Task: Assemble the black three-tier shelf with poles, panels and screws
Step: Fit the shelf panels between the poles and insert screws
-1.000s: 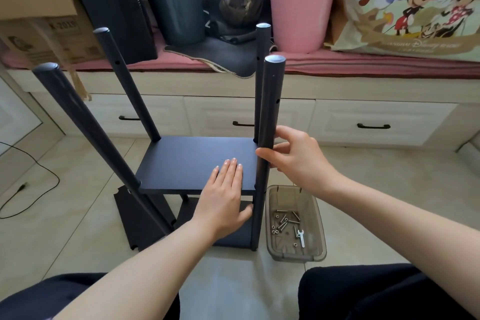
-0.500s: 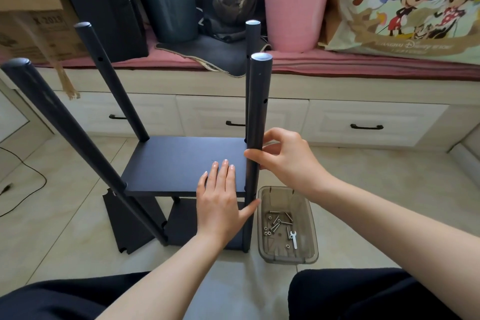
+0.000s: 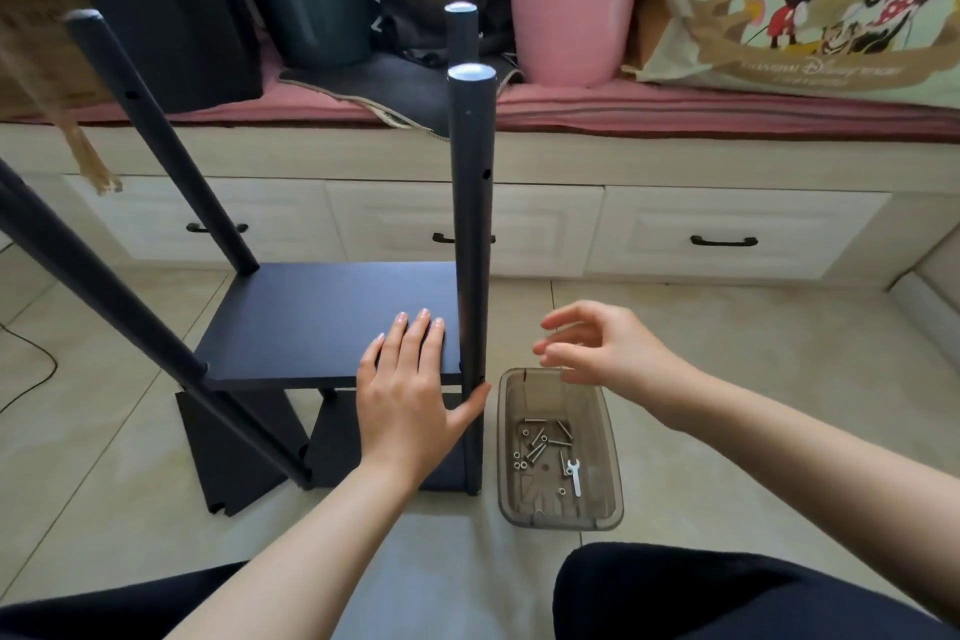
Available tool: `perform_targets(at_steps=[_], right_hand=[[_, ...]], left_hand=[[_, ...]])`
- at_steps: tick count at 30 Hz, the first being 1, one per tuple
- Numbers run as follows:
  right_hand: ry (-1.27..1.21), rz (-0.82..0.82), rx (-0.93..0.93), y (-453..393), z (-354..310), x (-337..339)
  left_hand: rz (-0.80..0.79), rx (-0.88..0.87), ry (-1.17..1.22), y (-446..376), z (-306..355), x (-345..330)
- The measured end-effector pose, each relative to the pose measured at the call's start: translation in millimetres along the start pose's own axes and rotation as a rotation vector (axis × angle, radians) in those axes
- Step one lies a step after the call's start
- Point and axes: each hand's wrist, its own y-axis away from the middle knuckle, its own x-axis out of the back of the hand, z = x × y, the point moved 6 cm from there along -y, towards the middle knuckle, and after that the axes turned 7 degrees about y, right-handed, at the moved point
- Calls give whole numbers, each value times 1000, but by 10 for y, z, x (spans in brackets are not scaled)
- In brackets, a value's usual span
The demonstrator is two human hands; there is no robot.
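Right hand lets go of the pole, fingers loose and empty above the tray — likely fetching a screw; left hand presses flat on the panel.

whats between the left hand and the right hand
In the head view, the near right pole stands between the left hand and the right hand; the left thumb touches it.
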Motion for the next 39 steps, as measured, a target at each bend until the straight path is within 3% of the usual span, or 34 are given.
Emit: perform_targets(at_steps=[9, 18, 27, 39], right_hand=[[192, -129, -201, -424, 1339, -378], [692, -453, -244, -902, 2357, -1215], [718, -277, -292, -1208, 2726, -1328], [961, -369, -165, -1028, 2700, -1382]], left_hand=[[86, -28, 1, -4, -1, -50], [64, -10, -6, 3, -2, -57], [116, -9, -15, 10, 34, -46], [119, -6, 5, 5, 24, -43]])
